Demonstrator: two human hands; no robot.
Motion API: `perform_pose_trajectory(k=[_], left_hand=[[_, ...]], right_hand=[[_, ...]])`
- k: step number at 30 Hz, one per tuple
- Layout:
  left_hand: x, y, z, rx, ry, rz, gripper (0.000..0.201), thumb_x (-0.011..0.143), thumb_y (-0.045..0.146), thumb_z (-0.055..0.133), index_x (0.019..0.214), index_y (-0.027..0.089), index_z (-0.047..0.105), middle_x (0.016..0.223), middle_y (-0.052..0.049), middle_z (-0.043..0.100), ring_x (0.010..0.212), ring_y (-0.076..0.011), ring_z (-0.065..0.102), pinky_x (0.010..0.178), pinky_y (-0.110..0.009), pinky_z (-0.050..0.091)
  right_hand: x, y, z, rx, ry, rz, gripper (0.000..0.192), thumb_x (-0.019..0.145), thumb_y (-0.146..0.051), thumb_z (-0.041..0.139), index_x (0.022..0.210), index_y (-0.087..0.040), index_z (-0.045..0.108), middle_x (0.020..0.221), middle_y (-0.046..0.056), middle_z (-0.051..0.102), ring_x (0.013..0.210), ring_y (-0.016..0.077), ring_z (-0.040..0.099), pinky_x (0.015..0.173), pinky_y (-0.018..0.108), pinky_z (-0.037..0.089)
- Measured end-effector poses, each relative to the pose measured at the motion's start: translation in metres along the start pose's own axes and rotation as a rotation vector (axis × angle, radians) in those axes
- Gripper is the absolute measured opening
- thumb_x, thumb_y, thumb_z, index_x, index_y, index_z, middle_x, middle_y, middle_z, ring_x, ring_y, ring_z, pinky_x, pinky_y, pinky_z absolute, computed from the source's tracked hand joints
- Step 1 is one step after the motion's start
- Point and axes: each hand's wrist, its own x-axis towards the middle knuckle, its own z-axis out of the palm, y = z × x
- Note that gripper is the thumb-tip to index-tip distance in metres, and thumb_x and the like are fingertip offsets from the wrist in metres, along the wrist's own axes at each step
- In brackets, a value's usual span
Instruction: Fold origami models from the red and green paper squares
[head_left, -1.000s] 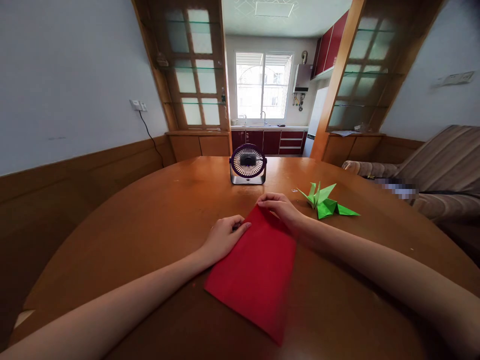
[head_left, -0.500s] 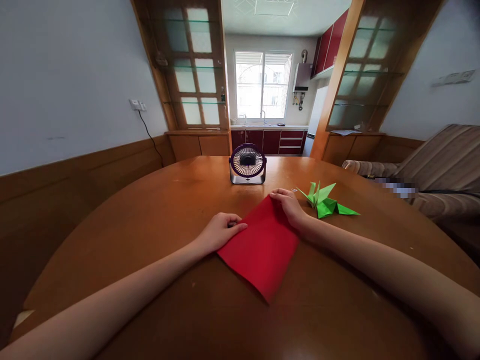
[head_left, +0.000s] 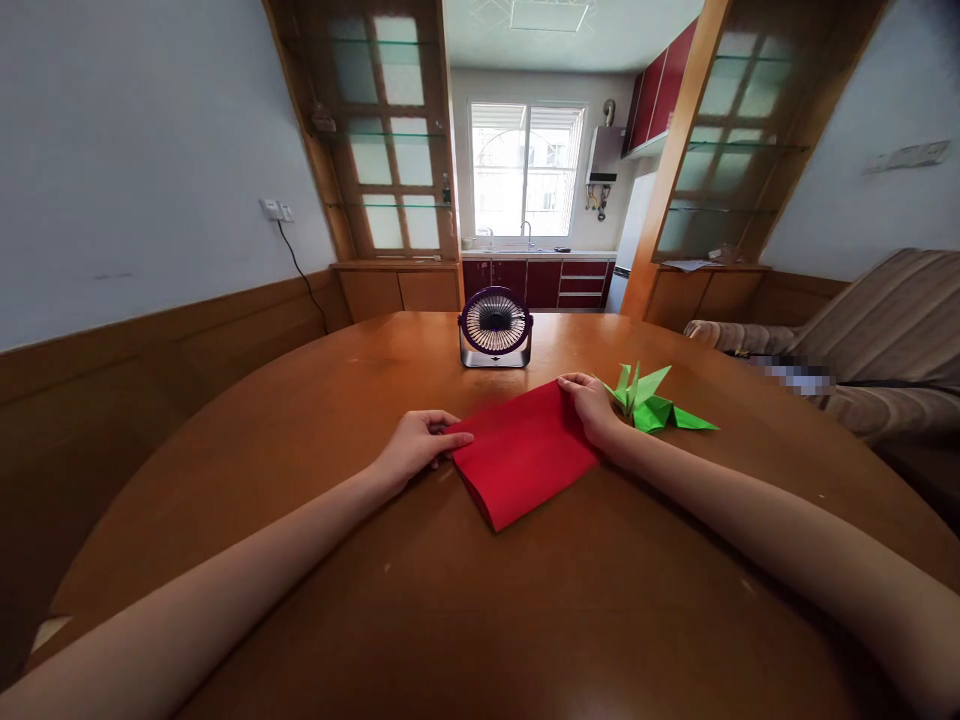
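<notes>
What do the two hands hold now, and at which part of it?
Both hold the red paper on the table: the left hand at its left corner, the right hand at its far right corner.

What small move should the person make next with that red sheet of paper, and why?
Probably press along the near folded edge of the red sheet of paper to crease it. The left hand and right hand pin its far corners, and the sheet lies doubled over on the round wooden table, its fold looking soft.
</notes>
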Motion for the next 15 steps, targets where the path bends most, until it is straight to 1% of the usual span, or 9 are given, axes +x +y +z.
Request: perform_pose_trajectory(k=[4, 7, 12, 15], left_hand=[[0.0011, -0.0023, 0.0012, -0.189, 0.04, -0.042, 0.036, 0.055, 0.032, 0.085, 0.08, 0.011, 0.068, 0.074, -0.004, 0.069, 0.053, -0.0071, 0.055, 0.044, -0.017, 0.043], [0.0028, -0.0046, 0.0017, -0.269, 0.069, -0.068, 0.038, 0.053, 0.026, 0.087, 0.082, 0.01, 0.069, 0.075, -0.005, 0.071, 0.058, -0.0089, 0.061, 0.048, -0.017, 0.048], [0.0042, -0.0067, 0.0019, -0.291, 0.11, -0.052, 0.037, 0.055, 0.024, 0.087, 0.086, 0.011, 0.071, 0.078, -0.007, 0.073, 0.06, -0.012, 0.064, 0.053, -0.022, 0.054], [0.0043, -0.0071, 0.002, -0.308, 0.115, -0.056, 0.039, 0.056, 0.023, 0.086, 0.09, 0.011, 0.071, 0.081, -0.007, 0.074, 0.063, -0.0126, 0.066, 0.058, -0.023, 0.056]], right_hand=[[0.0038, 0.0049, -0.002, -0.012, 0.012, 0.008, 0.027, 0.063, -0.047, 0.066, 0.07, -0.023, 0.059, 0.061, 0.0, 0.06, 0.058, 0.0168, 0.05, 0.054, 0.029, 0.034], [0.0049, 0.0072, -0.0031, -0.024, 0.015, 0.006, 0.027, 0.065, -0.048, 0.066, 0.074, -0.023, 0.061, 0.061, 0.0, 0.062, 0.059, 0.0178, 0.052, 0.054, 0.029, 0.035], [0.006, 0.0086, -0.0038, -0.034, 0.016, 0.004, 0.028, 0.066, -0.049, 0.066, 0.077, -0.023, 0.063, 0.061, 0.001, 0.062, 0.059, 0.0189, 0.054, 0.053, 0.03, 0.036], [0.0061, 0.0087, -0.0036, -0.035, 0.011, 0.001, 0.03, 0.066, -0.05, 0.066, 0.078, -0.023, 0.064, 0.06, 0.001, 0.062, 0.059, 0.0195, 0.055, 0.053, 0.03, 0.036]])
